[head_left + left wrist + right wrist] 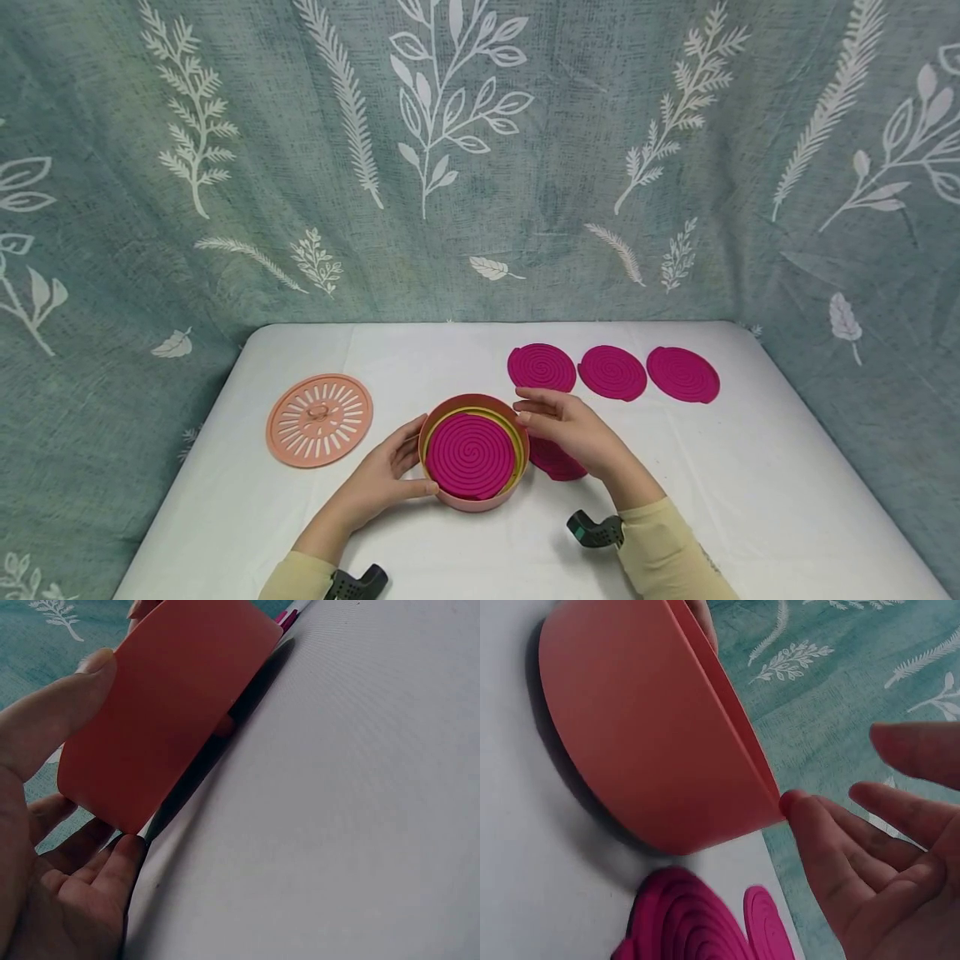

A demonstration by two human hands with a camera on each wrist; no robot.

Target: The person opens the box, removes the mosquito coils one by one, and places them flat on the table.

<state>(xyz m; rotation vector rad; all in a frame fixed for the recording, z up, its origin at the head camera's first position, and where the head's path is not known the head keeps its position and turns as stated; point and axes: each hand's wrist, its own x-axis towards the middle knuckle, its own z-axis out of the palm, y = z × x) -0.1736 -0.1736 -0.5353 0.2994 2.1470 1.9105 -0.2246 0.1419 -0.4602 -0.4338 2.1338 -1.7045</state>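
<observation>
A round coral container [472, 505] stands in the middle of the head view, with a yellow ring [519, 467] inside its wall and a magenta spiral mat [470, 457] lying in it. My left hand [386, 483] grips its left side, thumb at the near rim and fingers round the outer wall [165, 712]. At the right rim, a fingertip of my right hand [573, 429] touches the edge of the container [645, 727], its other fingers loosely extended. Dark shadow lies under the container; whether its base is fully on the table cannot be told.
Another magenta mat [557, 460] lies right of the container, partly hidden by my right hand. Three more magenta mats [542, 367], [612, 372], [683, 374] form a row at the back right. A coral slotted lid [318, 420] lies at the left on the white table [420, 558].
</observation>
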